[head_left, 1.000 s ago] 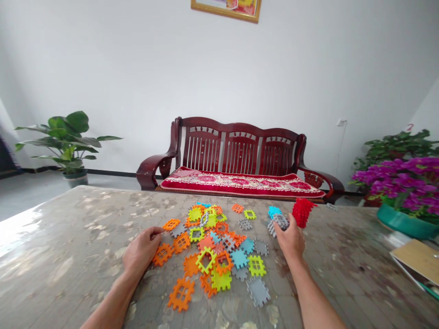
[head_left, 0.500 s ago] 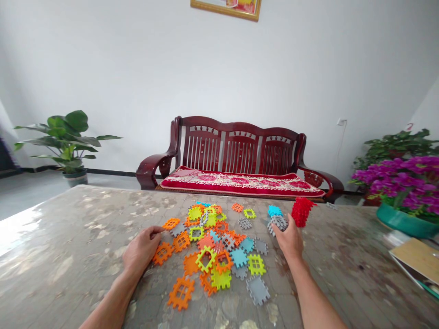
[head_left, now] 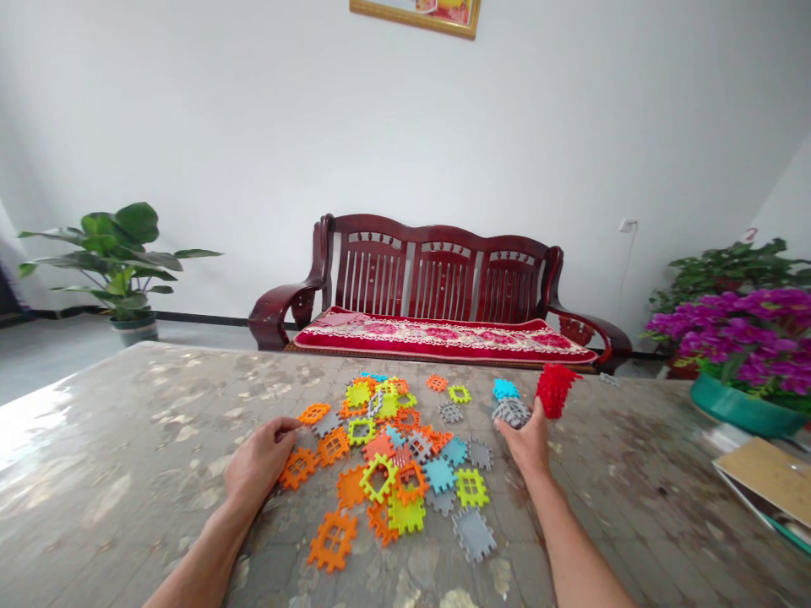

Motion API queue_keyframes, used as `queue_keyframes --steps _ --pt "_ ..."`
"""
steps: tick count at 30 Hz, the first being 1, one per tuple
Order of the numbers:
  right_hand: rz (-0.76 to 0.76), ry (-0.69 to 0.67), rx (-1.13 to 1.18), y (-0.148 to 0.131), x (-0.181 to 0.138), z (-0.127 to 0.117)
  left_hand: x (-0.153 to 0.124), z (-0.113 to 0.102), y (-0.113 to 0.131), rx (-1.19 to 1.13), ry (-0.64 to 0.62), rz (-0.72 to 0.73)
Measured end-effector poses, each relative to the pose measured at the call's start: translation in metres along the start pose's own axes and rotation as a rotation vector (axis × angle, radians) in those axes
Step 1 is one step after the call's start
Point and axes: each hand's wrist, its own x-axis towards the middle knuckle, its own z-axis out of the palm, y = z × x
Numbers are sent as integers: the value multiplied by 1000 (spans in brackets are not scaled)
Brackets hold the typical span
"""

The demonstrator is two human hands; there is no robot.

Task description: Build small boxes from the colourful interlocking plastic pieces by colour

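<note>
Loose toothed plastic building tiles lie in a heap at the table's middle, among them an orange window tile (head_left: 333, 540), a lime tile (head_left: 406, 513), a blue tile (head_left: 440, 475) and a grey tile (head_left: 474, 534). My left hand (head_left: 261, 460) rests at the heap's left side, fingers curled in, beside an orange tile (head_left: 299, 468); I see nothing in it. My right hand (head_left: 530, 443) grips a stack of grey tiles (head_left: 512, 411), thumb on the near left side, other fingers mostly hidden. Behind it sits a blue stack (head_left: 505, 388); a red stack (head_left: 553, 392) stands to the right.
The patterned table (head_left: 152, 439) spreads wide. On its right are a teal pot of purple flowers (head_left: 741, 338) and a brown notebook or folder (head_left: 764, 473). Beyond the far edge stands a dark red wooden bench (head_left: 437, 270). A leafy potted plant (head_left: 123, 262) is at left.
The whole view has shifted very slightly. My right thumb has slid a little down and left on the grey stack. My left hand stays in place.
</note>
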Motion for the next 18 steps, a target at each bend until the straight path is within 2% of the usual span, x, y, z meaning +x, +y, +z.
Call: queue_keyframes --steps 9,12,18 --pt "-12 -9 -10 -1 1 13 -2 -2 3 -4 10 3" --pt "-30 19 -47 -5 -1 10 -2 -3 3 0 12 0" --pt "-172 119 -119 -18 -4 -5 -3 -4 6 13 -12 -24"
